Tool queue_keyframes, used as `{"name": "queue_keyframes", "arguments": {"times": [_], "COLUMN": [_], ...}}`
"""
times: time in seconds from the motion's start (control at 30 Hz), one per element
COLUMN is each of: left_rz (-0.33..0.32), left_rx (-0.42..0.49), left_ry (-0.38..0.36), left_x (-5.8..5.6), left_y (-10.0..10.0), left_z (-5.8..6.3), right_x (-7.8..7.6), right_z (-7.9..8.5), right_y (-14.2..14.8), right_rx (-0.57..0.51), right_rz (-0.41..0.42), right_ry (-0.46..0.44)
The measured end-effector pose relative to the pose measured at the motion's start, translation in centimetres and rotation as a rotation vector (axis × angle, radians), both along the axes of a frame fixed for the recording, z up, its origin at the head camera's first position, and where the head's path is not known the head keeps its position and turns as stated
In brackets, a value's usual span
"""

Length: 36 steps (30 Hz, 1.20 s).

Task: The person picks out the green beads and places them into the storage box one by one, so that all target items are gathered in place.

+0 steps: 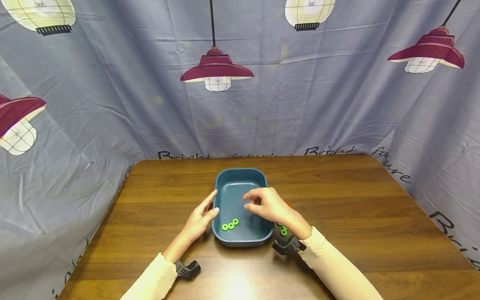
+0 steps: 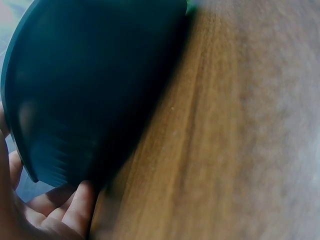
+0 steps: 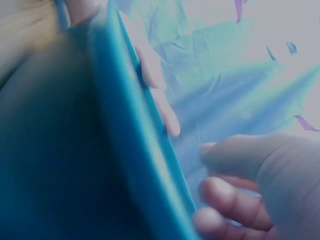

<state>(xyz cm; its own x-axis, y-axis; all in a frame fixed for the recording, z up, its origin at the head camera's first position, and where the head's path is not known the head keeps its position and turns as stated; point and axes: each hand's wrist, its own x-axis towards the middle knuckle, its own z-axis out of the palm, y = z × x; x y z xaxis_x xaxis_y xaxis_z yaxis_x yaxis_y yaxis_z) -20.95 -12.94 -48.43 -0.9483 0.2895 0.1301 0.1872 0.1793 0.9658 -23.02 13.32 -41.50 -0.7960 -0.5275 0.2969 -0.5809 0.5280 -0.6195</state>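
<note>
A blue rectangular tray (image 1: 243, 241) lies on the table. Inside it, near its front left corner, three small green rings (image 1: 231, 225) form a slanting row. My left hand (image 1: 198, 220) touches the tray's left side, thumb tip at the rim and fingers extended along the outside; the left wrist view shows fingertips (image 2: 82, 197) against the outer wall. Over the tray's right half hovers my right hand (image 1: 264, 203), fingers loosely bent, with a gap between thumb and index finger. Nothing shows between those fingers in the right wrist view, where the right hand (image 3: 255, 185) is partly blurred.
Several more green rings (image 1: 283, 232) lie right of the tray, partly behind my right forearm. A bit of an orange-red thing (image 1: 289, 205) shows beyond that wrist. The wooden table (image 1: 352, 208) meets a lamp-patterned curtain (image 1: 240, 121) at the back.
</note>
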Motion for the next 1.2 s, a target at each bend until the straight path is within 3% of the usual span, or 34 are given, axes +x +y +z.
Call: {"name": "queue_keyframes", "arguments": {"times": [0.23, 0.77, 1.0, 1.2], "left_rz": [0.004, -0.010, -0.002, -0.003], "left_rx": [-0.020, -0.009, -0.011, -0.012], "left_ry": [0.011, 0.012, 0.011, 0.010], "left_x": [-0.1, -0.1, -0.2, -0.1], "left_y": [0.0, -0.1, -0.1, 0.0], "left_z": [0.0, -0.1, -0.1, 0.0], "right_x": [0.4, 1.2, 1.1, 0.9], "right_z": [0.0, -2.7, -4.1, -5.0], "right_y": [3.0, 8.1, 9.3, 9.8], "right_rx": [-0.111, -0.035, 0.060, 0.115], "right_rz": [-0.110, -0.215, -0.207, -0.172], "right_ry": [0.040, -0.004, -0.070, -0.050]}}
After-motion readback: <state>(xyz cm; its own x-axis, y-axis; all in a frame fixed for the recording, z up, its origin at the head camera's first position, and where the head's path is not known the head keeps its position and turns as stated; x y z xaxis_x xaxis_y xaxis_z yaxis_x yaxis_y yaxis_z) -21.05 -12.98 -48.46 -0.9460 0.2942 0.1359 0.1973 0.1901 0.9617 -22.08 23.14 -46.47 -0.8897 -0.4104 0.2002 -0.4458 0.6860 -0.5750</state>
